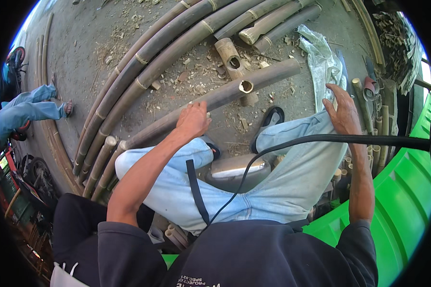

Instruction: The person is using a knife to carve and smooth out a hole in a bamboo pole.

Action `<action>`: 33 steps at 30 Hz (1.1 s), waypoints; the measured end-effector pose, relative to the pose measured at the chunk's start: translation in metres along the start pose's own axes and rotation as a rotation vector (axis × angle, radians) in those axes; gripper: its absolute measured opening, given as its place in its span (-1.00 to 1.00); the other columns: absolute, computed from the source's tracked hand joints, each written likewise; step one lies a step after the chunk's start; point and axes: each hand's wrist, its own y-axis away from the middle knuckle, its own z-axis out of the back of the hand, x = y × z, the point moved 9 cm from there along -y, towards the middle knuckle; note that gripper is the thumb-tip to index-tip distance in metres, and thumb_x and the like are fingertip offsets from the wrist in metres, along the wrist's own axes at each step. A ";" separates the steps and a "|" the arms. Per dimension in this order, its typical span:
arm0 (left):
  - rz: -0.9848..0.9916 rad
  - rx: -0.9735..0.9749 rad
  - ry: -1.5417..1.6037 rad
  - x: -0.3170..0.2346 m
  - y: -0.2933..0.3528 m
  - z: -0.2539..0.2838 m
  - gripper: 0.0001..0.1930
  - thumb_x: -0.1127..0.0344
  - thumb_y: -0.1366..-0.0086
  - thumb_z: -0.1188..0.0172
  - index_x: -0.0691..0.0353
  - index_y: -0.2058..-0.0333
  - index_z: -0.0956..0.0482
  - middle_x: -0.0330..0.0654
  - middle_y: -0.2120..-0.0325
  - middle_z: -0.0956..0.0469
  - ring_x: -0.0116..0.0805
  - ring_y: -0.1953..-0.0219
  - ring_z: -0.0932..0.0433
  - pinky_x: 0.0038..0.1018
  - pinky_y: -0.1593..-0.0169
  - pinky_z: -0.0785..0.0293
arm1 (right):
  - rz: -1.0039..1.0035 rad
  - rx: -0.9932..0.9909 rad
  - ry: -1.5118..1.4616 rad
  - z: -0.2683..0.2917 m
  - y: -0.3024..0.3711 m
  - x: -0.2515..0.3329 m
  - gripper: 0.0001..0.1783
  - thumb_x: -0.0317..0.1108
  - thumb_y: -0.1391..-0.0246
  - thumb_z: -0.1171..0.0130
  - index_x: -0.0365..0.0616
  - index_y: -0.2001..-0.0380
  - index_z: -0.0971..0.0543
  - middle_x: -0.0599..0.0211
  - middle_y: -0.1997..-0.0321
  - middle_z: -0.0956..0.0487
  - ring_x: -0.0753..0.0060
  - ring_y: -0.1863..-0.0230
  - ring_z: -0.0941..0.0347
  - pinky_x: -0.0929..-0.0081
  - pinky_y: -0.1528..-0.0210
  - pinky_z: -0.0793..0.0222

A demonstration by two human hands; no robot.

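Note:
My left hand point(194, 119) is closed over the top of a bamboo pole point(215, 101), which slants up to the right in front of my knees. A round hole with a pale, ragged rim is cut in the pole's upper side. Toward its far half the pole lies across a shorter bamboo piece point(231, 60), which has a dark hole of its own. My right hand point(344, 111) is raised by my right knee, thumb and fingers apart, holding nothing. Close by it, a crumpled whitish plastic sack point(318, 60) lies on the ground.
Long bamboo poles point(151, 74) curve along the ground ahead and left, with shorter lengths at the top. Chips litter the floor. A black cable point(321, 138) crosses before my right forearm. Another person's legs point(31, 105) and a motorbike point(38, 174) are left; green corrugated sheeting point(397, 201) stands right.

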 end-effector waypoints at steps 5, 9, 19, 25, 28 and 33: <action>0.050 -0.087 -0.342 0.022 -0.060 -0.082 -0.02 0.00 -0.12 -0.55 0.39 -0.32 -0.18 0.16 -0.16 -0.39 0.20 -0.20 -0.45 0.10 -0.13 -0.46 | -0.289 0.301 -0.205 -0.045 -0.008 -0.011 -0.54 -0.32 -0.26 -0.24 -0.26 -0.18 -0.55 -0.08 -0.06 -0.68 -0.05 -0.01 -0.67 0.18 -0.12 -0.54; 0.047 -0.269 -0.488 0.016 -0.069 -0.096 0.02 0.00 -0.01 -0.62 0.39 -0.29 -0.21 0.12 -0.11 -0.38 0.10 -0.14 -0.45 0.01 -0.06 -0.44 | -0.192 0.138 -0.311 -0.031 0.009 -0.012 -0.54 -0.31 -0.27 -0.24 -0.30 -0.17 -0.55 -0.10 0.04 -0.72 0.05 0.08 -0.71 0.23 -0.01 -0.59; 0.120 -0.137 -0.324 0.050 -0.120 -0.071 -0.19 0.13 -0.03 -0.56 0.25 -0.22 -0.38 0.08 -0.09 -0.49 0.07 -0.19 -0.52 -0.03 -0.22 -0.40 | -0.145 -0.115 -0.361 -0.010 0.065 -0.035 -0.58 -0.29 -0.30 -0.23 -0.25 -0.15 -0.57 -0.04 0.11 -0.73 0.14 0.11 -0.73 0.24 -0.01 -0.61; 0.196 -0.336 -0.315 0.066 -0.130 -0.042 -0.17 0.26 -0.05 -0.47 0.25 -0.28 -0.29 0.08 -0.18 -0.44 0.11 -0.28 -0.44 0.08 -0.30 -0.31 | -0.157 -0.233 -0.388 -0.007 0.081 -0.055 -0.59 -0.27 -0.31 -0.24 -0.26 -0.14 -0.58 0.05 0.13 -0.74 0.22 0.16 -0.73 0.30 0.02 -0.61; 0.241 -0.354 -0.339 0.076 -0.139 -0.045 -0.15 0.26 -0.03 -0.50 0.25 -0.27 -0.26 0.04 -0.16 -0.43 0.09 -0.27 -0.43 0.08 -0.28 -0.32 | -0.161 -0.263 -0.444 -0.007 0.087 -0.059 -0.60 -0.29 -0.32 -0.24 -0.27 -0.13 -0.58 0.11 0.16 -0.74 0.34 0.18 -0.71 0.37 0.05 -0.61; 0.232 -0.469 -0.397 0.092 -0.149 -0.053 -0.17 0.23 0.00 -0.54 0.23 -0.22 -0.31 -0.01 -0.12 -0.46 0.05 -0.23 -0.45 0.06 -0.24 -0.34 | -0.169 -0.274 -0.514 -0.007 0.089 -0.061 -0.59 -0.28 -0.34 -0.26 -0.28 -0.15 -0.58 0.16 0.12 -0.71 0.48 0.17 -0.66 0.46 0.07 -0.60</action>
